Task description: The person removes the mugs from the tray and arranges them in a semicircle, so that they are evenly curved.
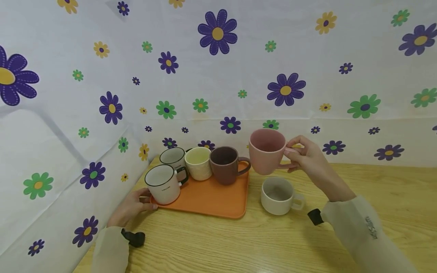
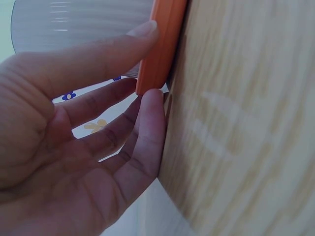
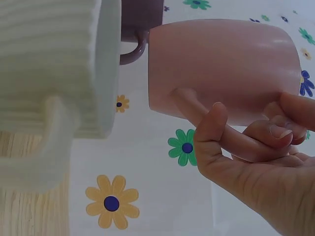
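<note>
Right hand [image 1: 312,161] has the smooth pink mug [image 1: 266,155] by its handle [image 3: 193,105], fingers curled, aloft off the orange rectangular tray's [image 1: 211,199] right side; left hand [image 1: 134,204] pinches that tray's corner. Swing leftward too low, I might clip the dark brown mug [image 1: 222,170]!

The pink mug [image 1: 266,157] looks like smooth ceramic with a soft sheen; the cream cup [image 1: 277,203], also ceramic-looking, is ribbed outside. The tray [image 1: 211,199] resembles smooth plastic, the surface [image 1: 205,242] grained wood, the flowered sheet [image 1: 246,64] creased cloth.
</note>
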A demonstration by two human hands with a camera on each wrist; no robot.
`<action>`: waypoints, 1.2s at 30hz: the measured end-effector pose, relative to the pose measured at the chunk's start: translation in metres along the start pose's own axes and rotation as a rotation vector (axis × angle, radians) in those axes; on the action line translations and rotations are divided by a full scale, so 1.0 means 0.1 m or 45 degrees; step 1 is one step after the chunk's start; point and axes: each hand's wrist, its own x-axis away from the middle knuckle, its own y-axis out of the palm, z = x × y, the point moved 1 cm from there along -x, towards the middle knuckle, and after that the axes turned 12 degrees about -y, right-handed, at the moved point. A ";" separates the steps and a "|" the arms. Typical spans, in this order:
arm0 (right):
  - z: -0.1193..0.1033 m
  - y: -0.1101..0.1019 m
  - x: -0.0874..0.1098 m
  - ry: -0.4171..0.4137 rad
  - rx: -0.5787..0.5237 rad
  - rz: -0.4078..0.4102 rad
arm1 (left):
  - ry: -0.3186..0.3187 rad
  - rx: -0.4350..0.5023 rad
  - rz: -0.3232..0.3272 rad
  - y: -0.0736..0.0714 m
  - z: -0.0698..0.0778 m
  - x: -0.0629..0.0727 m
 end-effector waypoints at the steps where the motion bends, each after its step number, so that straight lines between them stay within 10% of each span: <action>1: 0.01 -0.01 0.01 0.004 -0.001 0.003 | 0.004 -0.004 0.000 0.00 0.00 0.00; 36: 0.38 -0.34 0.23 0.085 0.033 0.082 | 0.017 -0.004 0.009 0.01 0.02 0.03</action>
